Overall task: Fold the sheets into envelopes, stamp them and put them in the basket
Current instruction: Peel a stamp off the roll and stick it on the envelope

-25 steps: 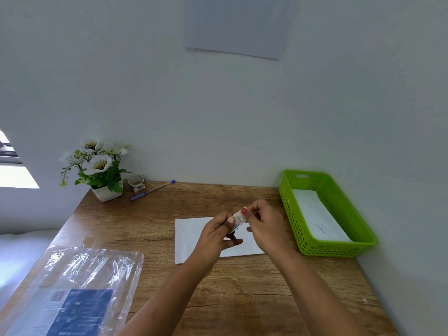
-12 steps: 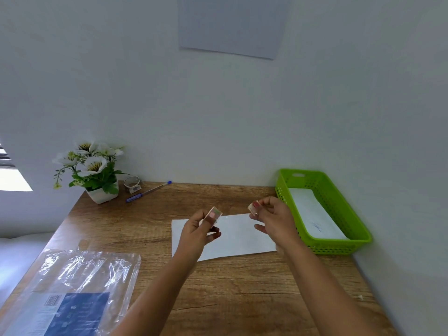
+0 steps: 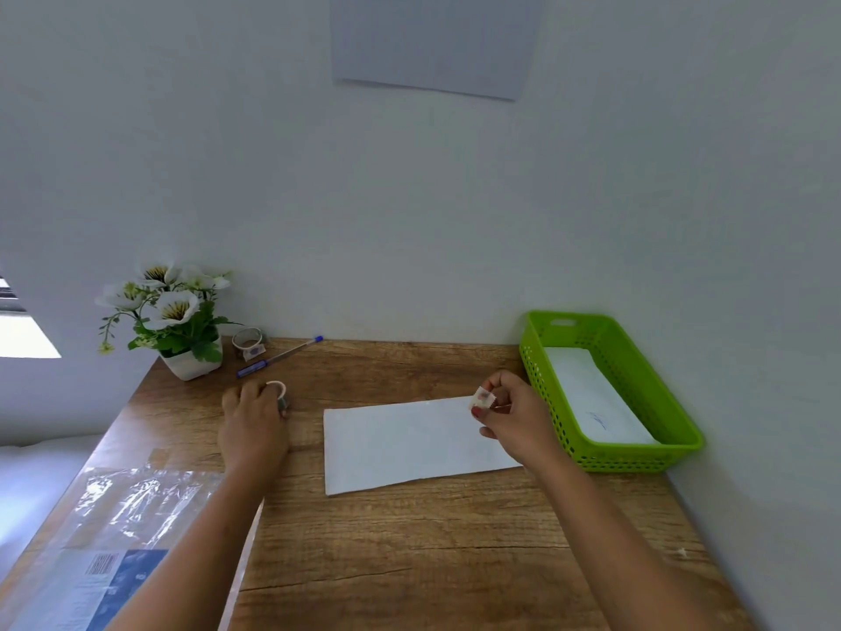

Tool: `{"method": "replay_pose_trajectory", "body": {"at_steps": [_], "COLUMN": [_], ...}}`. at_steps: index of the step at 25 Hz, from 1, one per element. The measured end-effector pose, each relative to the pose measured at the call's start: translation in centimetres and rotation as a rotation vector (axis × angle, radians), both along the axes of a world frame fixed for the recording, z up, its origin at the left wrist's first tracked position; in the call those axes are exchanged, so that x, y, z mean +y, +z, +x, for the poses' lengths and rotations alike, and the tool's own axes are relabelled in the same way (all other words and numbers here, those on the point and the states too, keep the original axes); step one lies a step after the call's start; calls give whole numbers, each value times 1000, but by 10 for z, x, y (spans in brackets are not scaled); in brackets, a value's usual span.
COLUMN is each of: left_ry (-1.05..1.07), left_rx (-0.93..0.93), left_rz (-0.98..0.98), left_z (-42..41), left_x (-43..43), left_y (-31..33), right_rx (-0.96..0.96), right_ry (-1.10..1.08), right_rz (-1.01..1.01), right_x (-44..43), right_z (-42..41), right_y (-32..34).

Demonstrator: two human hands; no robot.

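Left hand with roll, now leftward

Wooden table, set against a pale wall. At ten o'clock, in the far corner, white pot of white flowers. Just beside it at its three o'clock, blue pen lying flat, slanted toward two o'clock. At seven o'clock, clear plastic bag with blue label and barcode, overhanging the near edge. At twelve o'clock, high on the wall, grey sheet. At nine o'clock, bright window.
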State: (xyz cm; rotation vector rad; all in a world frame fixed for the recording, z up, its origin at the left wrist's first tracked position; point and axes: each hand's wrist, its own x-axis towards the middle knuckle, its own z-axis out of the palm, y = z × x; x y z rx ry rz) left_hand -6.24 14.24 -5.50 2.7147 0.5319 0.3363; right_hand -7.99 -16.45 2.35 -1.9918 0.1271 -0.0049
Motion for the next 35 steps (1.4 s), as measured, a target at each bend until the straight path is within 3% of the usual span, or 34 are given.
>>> {"method": "replay_pose_trajectory", "body": {"at_steps": [3,5,7,12,15,23,26,35], "left_ry": [33,17,-75,-547,-668,-729,-781,-742], "left_rx": [-40,-79,-102,-69,-10,-2,-54,-70], "left_rz": [131,114,32,-319,-287,-120,-19,-1], "left_z": [4,3,0,-3,3,25,24,31], "left_x": [-3,-18,-43,-130,-173,-203,-200,-201], "left_y": [7,12,19,27,12,-21,-29,-29], "right_rx": [38,35,29,-48,-32,111,85,137], "right_ry": [11,20,29,67,67,113,88,-75], "right_rz": [-25,-84,-121,-319,-420,-646,-569,-351], "right_x": [-5,-8,-11,-24,-36,-43,-45,-41], "right_z": [2,3,6,21,35,61,66,74], "right_y": [-3,-5,-5,-8,-14,-45,-51,-67]}}
